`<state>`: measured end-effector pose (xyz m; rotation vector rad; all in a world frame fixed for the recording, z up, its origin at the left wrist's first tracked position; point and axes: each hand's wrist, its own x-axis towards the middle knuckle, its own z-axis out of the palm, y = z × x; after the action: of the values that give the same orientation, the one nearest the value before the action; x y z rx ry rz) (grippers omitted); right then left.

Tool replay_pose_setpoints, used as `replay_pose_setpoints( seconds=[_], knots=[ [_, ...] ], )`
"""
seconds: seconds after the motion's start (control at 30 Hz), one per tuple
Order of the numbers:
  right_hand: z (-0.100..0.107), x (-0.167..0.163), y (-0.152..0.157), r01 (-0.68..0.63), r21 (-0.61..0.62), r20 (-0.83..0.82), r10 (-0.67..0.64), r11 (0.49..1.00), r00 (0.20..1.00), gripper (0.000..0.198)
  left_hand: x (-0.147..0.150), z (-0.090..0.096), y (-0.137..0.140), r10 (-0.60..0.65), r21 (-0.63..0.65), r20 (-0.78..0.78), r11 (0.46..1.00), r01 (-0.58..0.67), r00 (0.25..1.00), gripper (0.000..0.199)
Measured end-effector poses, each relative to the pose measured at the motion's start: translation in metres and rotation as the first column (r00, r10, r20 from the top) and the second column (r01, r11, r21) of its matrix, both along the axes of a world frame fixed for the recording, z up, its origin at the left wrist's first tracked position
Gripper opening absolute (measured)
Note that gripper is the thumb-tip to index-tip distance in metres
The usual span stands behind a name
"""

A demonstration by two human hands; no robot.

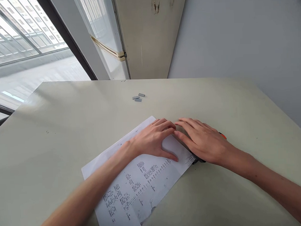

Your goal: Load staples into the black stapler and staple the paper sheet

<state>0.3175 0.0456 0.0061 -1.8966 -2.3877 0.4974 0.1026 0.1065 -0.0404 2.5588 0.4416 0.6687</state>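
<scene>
Printed paper sheets lie slanted on the table, their lower edge creased and torn. My left hand rests on their upper part, thumb stretched away from the fingers. To its right, my right hand lies palm down with fingers extended, by the sheets' right edge. Beneath that hand is a dark object with an orange end; the hand covers most of it, so its kind is hidden. The fingertips of both hands nearly meet.
Three small grey strips, resembling staple strips, lie beyond the hands on the pale table. Behind its far edge stands a fridge with a handle. A window is at left, a plain wall at right.
</scene>
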Motion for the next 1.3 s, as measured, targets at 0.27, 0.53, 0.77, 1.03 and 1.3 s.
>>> replay_pose_setpoints(
  seconds=[0.27,0.53,0.77,1.03,1.3],
  knots=[
    [-0.004,-0.001,-0.002,-0.028,0.062,0.038,0.025,0.998,0.999,0.051,0.000,-0.001,0.000,-0.005,0.003,0.023,1.000,0.005,1.000,0.066],
    [-0.007,-0.004,-0.005,-0.078,0.151,0.114,0.061,0.985,0.992,0.050,0.000,0.001,-0.001,0.017,-0.018,0.029,1.000,-0.016,0.999,0.064],
    [-0.010,-0.007,-0.005,-0.127,0.194,0.194,0.089,0.973,0.977,0.050,0.001,0.001,-0.002,0.009,-0.018,0.034,1.000,-0.008,0.999,0.063],
    [-0.017,-0.015,-0.008,-0.161,0.252,0.293,0.083,0.954,0.952,0.051,-0.013,0.006,0.003,0.072,-0.082,0.052,0.994,-0.068,0.996,0.041],
    [-0.015,-0.014,-0.007,-0.114,0.236,0.203,0.066,0.965,0.977,0.048,-0.017,0.006,0.004,0.078,-0.107,0.059,0.992,-0.072,0.995,0.026]
  ],
)
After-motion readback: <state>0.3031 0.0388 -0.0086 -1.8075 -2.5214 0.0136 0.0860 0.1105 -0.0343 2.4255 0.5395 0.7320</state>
